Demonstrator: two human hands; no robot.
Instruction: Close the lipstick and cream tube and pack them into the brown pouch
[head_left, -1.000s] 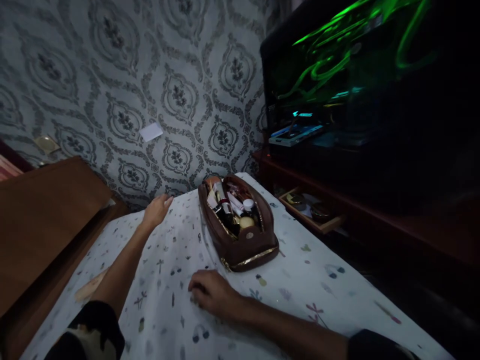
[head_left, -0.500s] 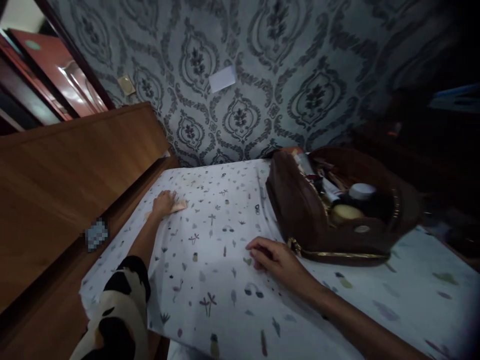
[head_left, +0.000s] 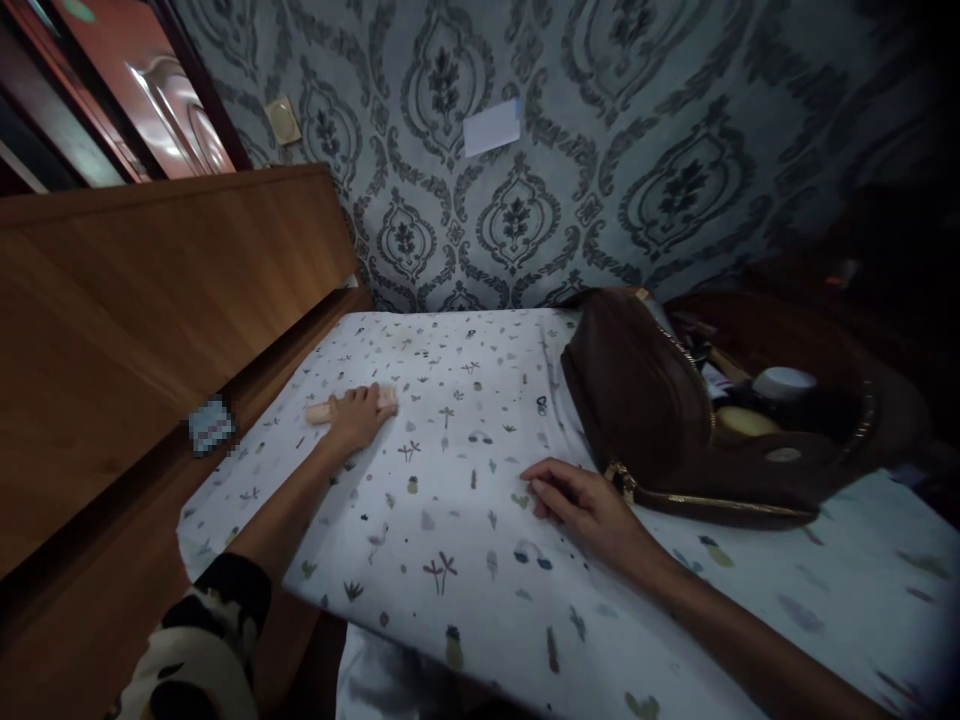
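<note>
My left hand [head_left: 355, 418] is over a slim, long peach-coloured item [head_left: 321, 412] on the white patterned cloth [head_left: 450, 480]. Its fingers are closed across the middle, and both ends stick out past them. Whether it is a tube or a comb, I cannot make out. To the right, my right hand [head_left: 574, 497] lies on the cloth with its fingers loosely bent, thumb and forefinger a little apart, nothing visible in them. Close beside it stands a brown toiletry bag [head_left: 637, 400], unzipped, with a white-lidded jar [head_left: 784, 384] and a yellowish round item [head_left: 746, 421] inside.
Along the left runs a wooden headboard [head_left: 172, 270], with a small blurred packet [head_left: 211, 426] on its ledge. Behind the cloth rises a patterned wall [head_left: 517, 220] bearing a white plate [head_left: 491, 128] and a switch [head_left: 283, 121]. The cloth-covered surface has a near edge [head_left: 405, 645].
My left hand has shifted right along the peach-coloured item, so its left end shows more. My right hand stays in about the same place by the bag. The view has turned slightly.
</note>
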